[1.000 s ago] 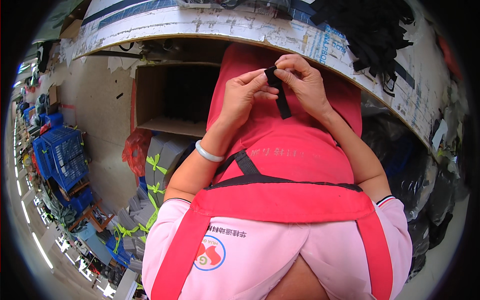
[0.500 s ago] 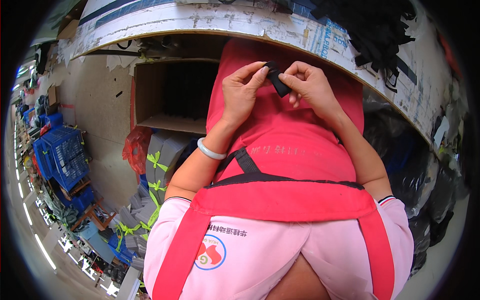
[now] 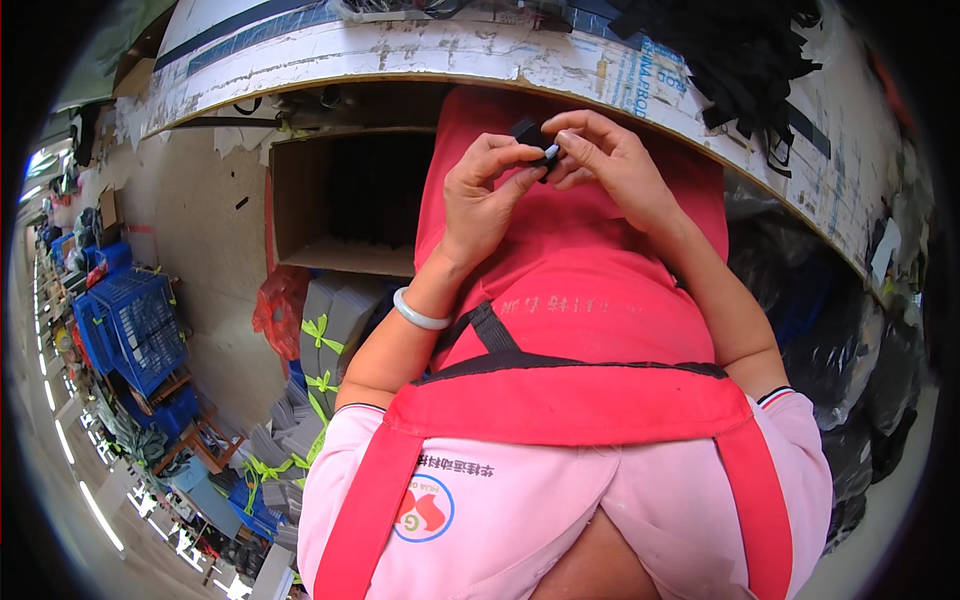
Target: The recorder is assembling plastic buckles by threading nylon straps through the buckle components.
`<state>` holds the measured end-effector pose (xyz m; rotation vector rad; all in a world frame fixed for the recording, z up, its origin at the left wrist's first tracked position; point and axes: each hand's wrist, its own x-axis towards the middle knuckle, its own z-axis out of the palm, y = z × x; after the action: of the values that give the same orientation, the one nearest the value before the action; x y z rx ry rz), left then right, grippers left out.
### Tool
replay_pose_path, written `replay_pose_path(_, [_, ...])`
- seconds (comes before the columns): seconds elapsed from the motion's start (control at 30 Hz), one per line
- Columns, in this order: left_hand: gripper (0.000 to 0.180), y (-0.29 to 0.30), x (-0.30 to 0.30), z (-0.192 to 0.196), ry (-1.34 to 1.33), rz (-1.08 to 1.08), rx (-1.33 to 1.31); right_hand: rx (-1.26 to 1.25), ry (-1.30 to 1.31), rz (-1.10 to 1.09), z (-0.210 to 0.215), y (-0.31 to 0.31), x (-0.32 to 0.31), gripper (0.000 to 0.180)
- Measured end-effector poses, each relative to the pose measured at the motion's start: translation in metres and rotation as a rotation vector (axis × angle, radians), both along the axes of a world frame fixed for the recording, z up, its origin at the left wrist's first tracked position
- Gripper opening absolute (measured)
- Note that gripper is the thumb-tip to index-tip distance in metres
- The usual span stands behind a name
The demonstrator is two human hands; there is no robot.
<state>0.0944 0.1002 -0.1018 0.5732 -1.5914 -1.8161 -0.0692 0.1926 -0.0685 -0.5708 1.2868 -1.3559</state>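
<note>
Over the red apron (image 3: 600, 250), both hands meet at a short black fabric strip (image 3: 526, 131). My left hand (image 3: 484, 190) pinches it between thumb and fingers, with a part sticking up past the fingertips. My right hand (image 3: 622, 168) has its thumb and fingers drawn together at the strip's right side. A small pale bit (image 3: 552, 151) shows between the two hands; its kind is too small to make out. A white bangle (image 3: 420, 310) circles my left wrist.
A worn white tabletop (image 3: 430, 55) curves across the front, with a heap of black strips (image 3: 735, 60) at its right. Left of my lap, an open cardboard box (image 3: 345, 258) holds dark items. Grey bundles (image 3: 340, 310) tied with green bands and blue crates (image 3: 140, 315) stand farther left.
The black strip no longer hangs down to the right; a part now points up past my left fingertips. The pale bit has come into view, and my right hand has shifted slightly left.
</note>
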Motion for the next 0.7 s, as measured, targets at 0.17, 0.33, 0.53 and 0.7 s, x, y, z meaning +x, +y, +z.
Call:
replay_pose_path(0.17, [0.021,-0.001,0.003,0.004,-0.123,-0.073,-0.291,0.177,0.102,0.169,-0.006,-0.001,-0.016,0.026])
replay_pose_path(0.33, [0.022,0.005,0.003,0.008,-0.118,-0.064,-0.350,0.165,0.110,0.096,-0.008,-0.001,-0.013,0.028])
replay_pose_path(0.53, [0.022,0.005,0.003,0.003,-0.124,-0.018,-0.341,0.074,0.142,0.103,-0.010,0.001,-0.006,0.033])
replay_pose_path(0.7, [0.021,0.004,0.004,-0.002,-0.149,0.023,-0.341,0.002,0.181,0.063,-0.004,0.002,0.001,0.029])
